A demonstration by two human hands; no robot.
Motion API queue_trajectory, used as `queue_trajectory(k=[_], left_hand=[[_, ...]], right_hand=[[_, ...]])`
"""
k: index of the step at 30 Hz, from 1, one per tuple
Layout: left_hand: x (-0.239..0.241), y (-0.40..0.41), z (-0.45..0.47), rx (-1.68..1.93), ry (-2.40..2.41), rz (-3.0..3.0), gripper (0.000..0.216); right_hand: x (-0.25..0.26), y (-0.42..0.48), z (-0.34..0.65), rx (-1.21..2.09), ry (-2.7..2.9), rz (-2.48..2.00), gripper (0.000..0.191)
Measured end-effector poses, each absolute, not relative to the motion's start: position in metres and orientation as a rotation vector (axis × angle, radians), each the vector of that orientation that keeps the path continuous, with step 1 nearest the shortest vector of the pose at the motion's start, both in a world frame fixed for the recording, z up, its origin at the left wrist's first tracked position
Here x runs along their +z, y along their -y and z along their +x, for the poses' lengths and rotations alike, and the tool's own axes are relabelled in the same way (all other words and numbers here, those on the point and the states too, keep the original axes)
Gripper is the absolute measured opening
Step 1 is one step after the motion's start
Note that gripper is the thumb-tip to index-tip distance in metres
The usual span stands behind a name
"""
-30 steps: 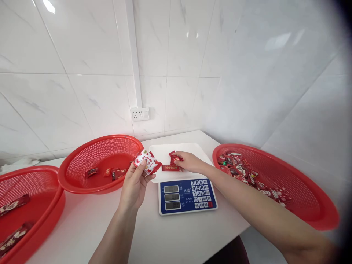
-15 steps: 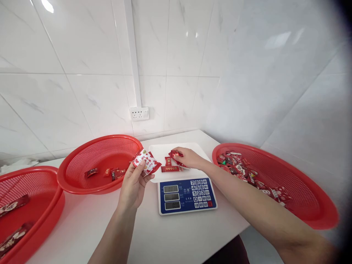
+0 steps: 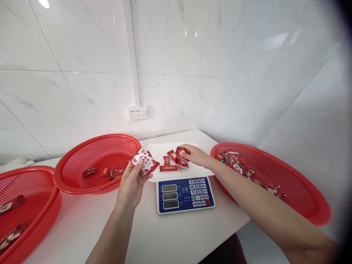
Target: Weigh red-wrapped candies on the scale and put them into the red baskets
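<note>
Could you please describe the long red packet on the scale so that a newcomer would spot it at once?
Find the blue-and-white digital scale, then the white rectangular tray on top. In the tray's near-left part lies a narrow red packet with gold markings. Its straight, strip-like shape sets it apart from the stubbier red packets behind it.

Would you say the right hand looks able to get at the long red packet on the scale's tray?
Probably yes: the right hand is over the white tray, and the long red packet lies there with its face looking uncovered, though the hand has its fingers on another red packet.
</note>
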State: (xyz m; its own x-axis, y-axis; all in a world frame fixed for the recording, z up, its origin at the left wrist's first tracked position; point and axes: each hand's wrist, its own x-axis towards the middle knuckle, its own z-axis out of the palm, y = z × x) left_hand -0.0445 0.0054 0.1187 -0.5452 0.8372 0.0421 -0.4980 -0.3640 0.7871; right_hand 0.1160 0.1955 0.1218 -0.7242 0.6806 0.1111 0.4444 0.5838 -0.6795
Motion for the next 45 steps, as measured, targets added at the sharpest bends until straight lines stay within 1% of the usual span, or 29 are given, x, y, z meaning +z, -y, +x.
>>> queue_trajectory(k=[3,7,16,23,31,37,41,45], left_hand=[[0.119,-0.006,-0.044,1.988,-0.945,0.566,0.019],[0.119,-0.006,-0.044,1.990,-0.949,0.569,0.019],[0.117,-0.006,-0.046,1.992,-0.952,0.562,0.020],[0.117,-0.006,-0.045,1.990,-0.957,0.570,0.018],[0.117,-0.006,-0.045,1.989,-0.955,0.570,0.018],[0.116,-0.007,-0.046,1.990,-0.951,0.573,0.017],[0.116,-0.007,-0.045,1.989,-0.952,0.561,0.017],[0.116,-0.007,-0.046,1.990,-0.951,0.560,0.018]], right_hand=[[0.115,-0.194,0.116,1.017,2.544,-0.807,0.030],[0.110,-0.194,0.120,0.969,2.626,-0.842,0.028],[0.115,-0.200,0.126,0.985,2.439,-0.993,0.032],[0.112,-0.199,0.123,0.935,2.423,-0.924,0.030],[0.111,-0.192,0.116,0.896,2.505,-0.876,0.038],[0.105,-0.190,0.115,0.830,2.530,-0.938,0.029],[0.099,-0.191,0.115,0.789,2.516,-0.909,0.029],[0.102,-0.186,0.114,0.682,2.480,-0.828,0.033]])
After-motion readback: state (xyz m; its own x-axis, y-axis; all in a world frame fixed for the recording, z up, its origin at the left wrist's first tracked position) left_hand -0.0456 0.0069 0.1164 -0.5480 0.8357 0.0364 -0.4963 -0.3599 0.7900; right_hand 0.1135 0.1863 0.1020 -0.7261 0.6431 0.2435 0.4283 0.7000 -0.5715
